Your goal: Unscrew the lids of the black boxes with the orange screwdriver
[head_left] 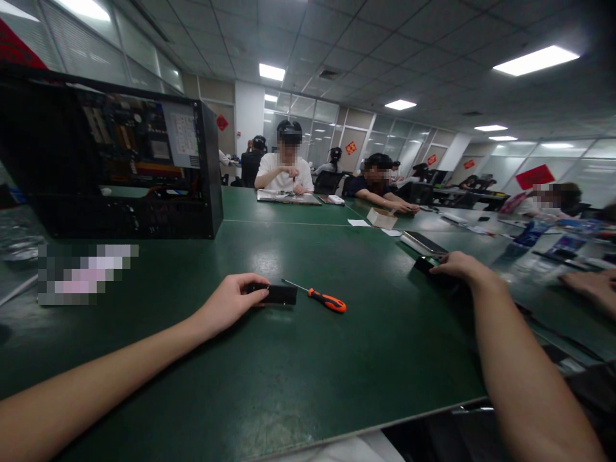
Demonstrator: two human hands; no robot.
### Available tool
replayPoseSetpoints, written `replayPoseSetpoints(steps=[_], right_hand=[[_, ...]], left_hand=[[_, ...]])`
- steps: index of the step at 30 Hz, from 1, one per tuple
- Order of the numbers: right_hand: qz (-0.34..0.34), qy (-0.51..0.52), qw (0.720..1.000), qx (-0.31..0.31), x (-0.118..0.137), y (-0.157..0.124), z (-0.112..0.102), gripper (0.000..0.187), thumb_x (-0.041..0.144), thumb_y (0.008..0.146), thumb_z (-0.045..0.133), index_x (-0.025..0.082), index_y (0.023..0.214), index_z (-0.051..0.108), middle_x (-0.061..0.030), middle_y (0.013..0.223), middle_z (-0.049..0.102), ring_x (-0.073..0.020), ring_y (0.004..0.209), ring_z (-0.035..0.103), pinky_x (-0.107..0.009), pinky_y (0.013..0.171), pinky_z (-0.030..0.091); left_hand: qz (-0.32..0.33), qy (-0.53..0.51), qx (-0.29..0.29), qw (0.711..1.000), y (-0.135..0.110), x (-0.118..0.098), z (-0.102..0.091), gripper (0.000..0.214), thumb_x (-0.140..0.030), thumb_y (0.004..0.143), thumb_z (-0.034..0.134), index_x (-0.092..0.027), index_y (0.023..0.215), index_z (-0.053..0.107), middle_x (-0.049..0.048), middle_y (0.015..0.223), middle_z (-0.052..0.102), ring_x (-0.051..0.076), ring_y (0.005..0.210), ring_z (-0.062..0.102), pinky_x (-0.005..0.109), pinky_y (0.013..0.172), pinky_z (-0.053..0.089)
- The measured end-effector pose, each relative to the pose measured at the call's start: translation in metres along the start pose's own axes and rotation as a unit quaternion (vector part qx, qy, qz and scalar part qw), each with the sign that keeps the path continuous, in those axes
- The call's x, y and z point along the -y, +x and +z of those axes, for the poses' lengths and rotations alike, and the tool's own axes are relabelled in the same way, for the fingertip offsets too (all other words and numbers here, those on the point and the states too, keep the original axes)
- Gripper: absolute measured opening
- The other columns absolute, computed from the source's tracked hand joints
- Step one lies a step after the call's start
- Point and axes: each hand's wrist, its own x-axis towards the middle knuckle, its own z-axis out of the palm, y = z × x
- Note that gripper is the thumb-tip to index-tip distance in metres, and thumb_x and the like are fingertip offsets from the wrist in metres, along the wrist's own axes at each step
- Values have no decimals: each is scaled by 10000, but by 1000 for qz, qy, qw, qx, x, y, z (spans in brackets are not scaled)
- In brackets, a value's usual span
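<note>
My left hand [239, 290] is closed around one end of a small black rectangular block [282, 294], held low at the green tabletop [269, 359]. Just right of that block lies a screwdriver [328, 301] with an orange and black handle, its thin shaft pointing back and left. Further right, my right hand [461, 264] has its fingers bent over a dark box-like object [425, 264] with a shiny edge. The hand hides much of that object, so its kind does not show.
An open black computer case [210, 167] stands at the left, its inner boards showing. A blurred-out item [86, 276] lies in front of it. Beyond my right hand are a flat dark device [426, 242] and a small open box [382, 218]. Other people sit around the table.
</note>
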Motion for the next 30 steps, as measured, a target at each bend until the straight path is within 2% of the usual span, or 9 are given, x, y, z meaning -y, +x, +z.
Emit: replayPoseSetpoints(steps=[3,8,12,13,15,18,22,26,30], right_hand=[[68,-11,993,96,9,0,-6,204,332,893,701,133,863,668,5,766,674,-115,670,643,-285,671,550],[-13,66,997,31,70,-6,-25,336,279,887,649,28,1105,698,-246,1078,713,-308,961,695,-411,844,519],[-161,172,972,-1,160,-38,-32,355,387,971,512,187,1230,648,-97,1213,700,-202,1067,667,-313,944,500],[-209,202,957,8,183,-53,-34,340,419,976,501,212,1197,656,-69,1200,704,-185,1065,662,-299,943,502],[-341,319,882,65,224,-87,-38,350,437,978,501,179,1153,660,-100,1176,700,-213,1059,652,-346,930,508],[-432,385,796,176,265,-137,-46,317,436,975,528,173,1099,654,-90,1134,704,-195,1004,650,-333,905,505],[-440,427,739,280,285,-173,-45,277,419,953,581,165,1048,640,-50,942,704,-154,813,640,-279,751,501],[-378,499,684,376,286,-173,-36,278,429,926,624,162,997,595,-27,853,678,-148,780,628,-271,718,487],[-347,514,674,400,282,-162,-37,325,475,889,665,164,922,578,-2,800,638,-129,735,576,-258,691,450]], left_hand=[[3,3,5,1000,0,1,0,324,-376,749,737,-132,960,717,56,920,732,249,867,707,387,833,566],[41,56,26,997,-2,2,3,269,-363,804,691,-131,937,712,68,883,739,256,859,708,369,802,552],[94,136,41,985,-8,1,8,219,-333,875,638,-144,939,729,59,845,740,231,800,691,323,727,523],[109,154,42,981,-10,1,9,209,-322,885,631,-148,938,734,55,838,738,221,782,682,309,709,511],[140,186,46,971,-14,-2,12,188,-294,897,621,-155,933,743,46,832,735,198,746,662,286,677,487],[188,202,48,960,-19,-5,15,158,-249,908,610,-162,929,740,35,853,736,174,739,648,264,668,464],[226,189,25,955,-22,-5,17,100,-235,889,658,-159,891,723,23,836,724,158,739,642,246,666,458],[227,194,22,954,-21,-4,18,97,-247,881,683,-160,878,727,18,805,717,151,702,631,243,641,454],[231,186,25,955,-20,-6,17,95,-212,890,663,-167,919,742,27,865,747,164,773,668,249,707,481]])
